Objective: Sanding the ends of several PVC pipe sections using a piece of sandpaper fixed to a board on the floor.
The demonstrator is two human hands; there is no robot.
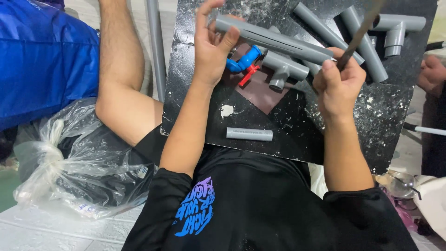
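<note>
My left hand (211, 44) grips a long grey plastic pipe (274, 38) near its left end, holding it across a black speckled board (195, 107). My right hand (337, 83) is closed around a thin dark rod-like tool (360, 32) whose lower end meets the pipe's right end. Under the pipe lie a grey tee fitting (283, 69) and a blue valve with a red handle (246, 65). A short grey pipe piece (249, 134) rests on the board near my body.
More grey pipes and a tee fitting (395, 30) lie at the board's far right. A clear plastic bag (69, 162) sits at left, a blue sheet (42, 56) behind it. A bare leg (121, 69) and a long grey pipe (157, 46) lie left of the board. Another person's hand (432, 74) shows at right.
</note>
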